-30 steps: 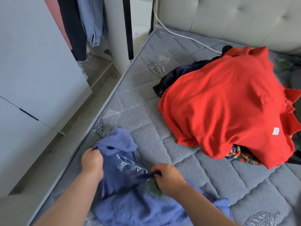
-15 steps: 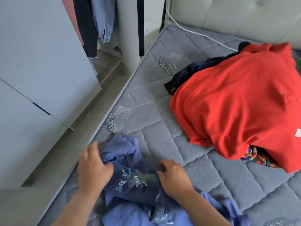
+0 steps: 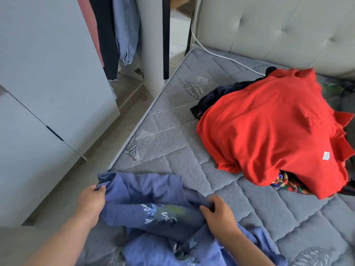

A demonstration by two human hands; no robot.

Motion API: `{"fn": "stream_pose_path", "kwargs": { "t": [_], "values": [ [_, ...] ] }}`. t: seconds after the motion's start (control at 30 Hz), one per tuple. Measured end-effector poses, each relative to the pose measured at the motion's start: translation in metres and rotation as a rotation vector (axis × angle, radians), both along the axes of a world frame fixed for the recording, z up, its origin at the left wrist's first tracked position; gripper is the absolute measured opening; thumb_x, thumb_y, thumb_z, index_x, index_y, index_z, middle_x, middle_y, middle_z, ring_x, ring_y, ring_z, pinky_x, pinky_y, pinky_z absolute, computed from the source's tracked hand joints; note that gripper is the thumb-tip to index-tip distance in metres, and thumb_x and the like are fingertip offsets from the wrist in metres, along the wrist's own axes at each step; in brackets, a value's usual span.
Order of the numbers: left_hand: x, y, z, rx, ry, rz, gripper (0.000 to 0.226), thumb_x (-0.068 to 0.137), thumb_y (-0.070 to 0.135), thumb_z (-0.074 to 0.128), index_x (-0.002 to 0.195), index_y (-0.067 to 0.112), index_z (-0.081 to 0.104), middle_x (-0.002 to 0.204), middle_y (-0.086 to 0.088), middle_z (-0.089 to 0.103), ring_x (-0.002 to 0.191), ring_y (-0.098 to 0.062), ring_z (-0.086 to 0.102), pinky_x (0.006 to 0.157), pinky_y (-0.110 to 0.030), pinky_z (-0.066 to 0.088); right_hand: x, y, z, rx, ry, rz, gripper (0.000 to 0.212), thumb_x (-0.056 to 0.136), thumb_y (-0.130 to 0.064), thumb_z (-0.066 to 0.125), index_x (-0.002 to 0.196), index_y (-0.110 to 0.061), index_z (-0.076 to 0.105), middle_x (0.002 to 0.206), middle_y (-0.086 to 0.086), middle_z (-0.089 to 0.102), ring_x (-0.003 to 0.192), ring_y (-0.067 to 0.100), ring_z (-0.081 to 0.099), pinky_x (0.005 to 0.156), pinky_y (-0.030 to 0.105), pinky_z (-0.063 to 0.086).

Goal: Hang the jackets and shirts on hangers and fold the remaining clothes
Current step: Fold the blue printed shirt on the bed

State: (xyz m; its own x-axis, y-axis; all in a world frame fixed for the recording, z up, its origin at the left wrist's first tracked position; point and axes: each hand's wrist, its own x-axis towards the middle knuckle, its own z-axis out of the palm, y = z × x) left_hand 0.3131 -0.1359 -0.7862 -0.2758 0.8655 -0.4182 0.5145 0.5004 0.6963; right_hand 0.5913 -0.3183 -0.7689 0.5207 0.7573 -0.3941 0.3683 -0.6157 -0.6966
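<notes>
A crumpled blue garment [image 3: 153, 191] with white leaf embroidery lies on the near edge of the grey quilted mattress [image 3: 172, 146]. My left hand [image 3: 90, 204] grips its left edge by the mattress side. My right hand [image 3: 219, 214] pinches a fold of the same garment further right. A heap of clothes sits at the right, topped by a red shirt [image 3: 269, 127], with a dark navy garment [image 3: 217, 95] and a colourful patterned piece [image 3: 282, 181] poking out from under it.
A white wardrobe door [image 3: 48, 73] stands open at the left, with hanging clothes [image 3: 123, 29] behind it. A strip of floor [image 3: 80, 173] runs between wardrobe and bed. The padded headboard [image 3: 269, 29] and a white cable [image 3: 221, 56] lie at the far end.
Both hands have moved apart, spreading the blue garment wider across the mattress edge. My left hand, resting on top before, now grips the left edge.
</notes>
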Motion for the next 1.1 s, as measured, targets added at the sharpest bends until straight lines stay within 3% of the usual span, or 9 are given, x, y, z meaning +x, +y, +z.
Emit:
{"fn": "stream_pose_path", "kwargs": {
  "t": [0.17,0.27,0.4,0.5,0.63,0.7,0.77,0.83,1.1],
  "values": [
    [0.002,-0.027,0.012,-0.04,0.297,-0.264,0.019,0.082,0.019,0.068,0.073,0.003,0.063,0.073,-0.019,0.064,0.068,-0.034,0.06,0.062,-0.038,0.044,0.005,-0.031,0.014,-0.093,0.14,0.265,0.03,0.07,-0.008,0.067,0.06,-0.028,0.047,0.052,-0.013,0.048,0.053,-0.001,0.042,0.057,0.014,0.035],
    [0.015,-0.033,0.013,0.305,0.552,-0.501,0.042,0.063,-0.001,0.076,0.103,-0.002,0.062,0.1,-0.025,0.061,0.091,-0.046,0.058,0.078,-0.049,0.047,0.008,-0.038,0.019,-0.144,0.128,0.364,0.03,0.072,-0.013,0.06,0.065,-0.04,0.052,0.058,-0.016,0.054,0.058,-0.002,0.046,0.06,0.012,0.038],
    [0.08,-0.024,0.018,0.415,0.338,-1.045,0.057,0.089,0.016,0.062,0.142,0.012,0.042,0.143,-0.007,0.048,0.133,-0.025,0.043,0.108,-0.035,0.032,0.007,-0.036,0.017,-0.085,-0.012,0.162,0.026,0.087,-0.011,0.053,0.067,-0.027,0.05,0.061,-0.011,0.053,0.066,0.01,0.049,0.063,0.023,0.043],
    [0.117,-0.022,0.005,0.233,0.616,-1.327,0.071,0.093,0.035,0.053,0.152,0.019,0.018,0.157,0.0,0.027,0.146,-0.019,0.02,0.117,-0.041,0.013,0.001,-0.035,0.017,0.036,0.022,-0.112,0.028,0.093,-0.007,0.049,0.097,-0.03,0.064,0.082,-0.017,0.067,0.084,0.009,0.063,0.068,0.013,0.041],
    [0.123,-0.023,0.003,0.119,0.76,-1.283,0.007,0.091,0.029,0.05,0.098,0.027,0.05,0.118,0.003,0.064,0.113,-0.025,0.056,0.083,-0.033,0.036,-0.01,-0.04,0.016,-0.126,0.027,-0.188,0.039,0.084,-0.047,0.063,0.115,-0.024,0.061,0.085,-0.015,0.065,0.084,0.004,0.061,0.073,0.02,0.041],
    [0.12,-0.023,0.006,0.058,0.588,-1.189,0.021,0.092,0.029,0.051,0.074,0.022,0.042,0.089,0.001,0.064,0.087,-0.025,0.059,0.066,-0.03,0.033,-0.013,-0.044,0.013,-0.26,-0.056,0.055,0.038,0.07,-0.055,0.064,0.096,-0.027,0.065,0.091,-0.01,0.067,0.093,0.014,0.061,0.076,0.023,0.042],
    [0.115,-0.02,0.013,0.083,0.36,-1.101,0.036,0.093,0.026,0.054,0.064,0.019,0.033,0.064,0.003,0.045,0.062,-0.017,0.041,0.056,-0.028,0.027,-0.011,-0.043,0.016,-0.273,-0.098,0.132,0.011,0.078,-0.039,0.059,0.076,-0.028,0.059,0.081,-0.004,0.065,0.087,0.022,0.058,0.074,0.026,0.039],
    [0.11,-0.015,0.031,0.17,0.186,-0.984,0.041,0.093,0.021,0.056,0.062,0.016,0.03,0.056,0.006,0.032,0.052,-0.009,0.025,0.05,-0.026,0.024,-0.005,-0.041,0.016,-0.225,-0.087,0.038,0.02,0.09,-0.023,0.052,0.071,-0.025,0.057,0.077,0.0,0.063,0.082,0.024,0.057,0.076,0.03,0.041],
    [0.094,0.014,0.155,0.508,-0.041,-0.723,0.037,0.092,0.011,0.059,0.061,0.008,0.039,0.053,0.009,0.031,0.051,-0.008,0.028,0.045,-0.023,0.02,0.048,-0.009,0.1,0.265,-0.084,-0.201,0.032,0.091,-0.001,0.055,0.069,-0.024,0.052,0.067,-0.011,0.056,0.067,0.011,0.054,0.06,0.019,0.035]
  ]
}}
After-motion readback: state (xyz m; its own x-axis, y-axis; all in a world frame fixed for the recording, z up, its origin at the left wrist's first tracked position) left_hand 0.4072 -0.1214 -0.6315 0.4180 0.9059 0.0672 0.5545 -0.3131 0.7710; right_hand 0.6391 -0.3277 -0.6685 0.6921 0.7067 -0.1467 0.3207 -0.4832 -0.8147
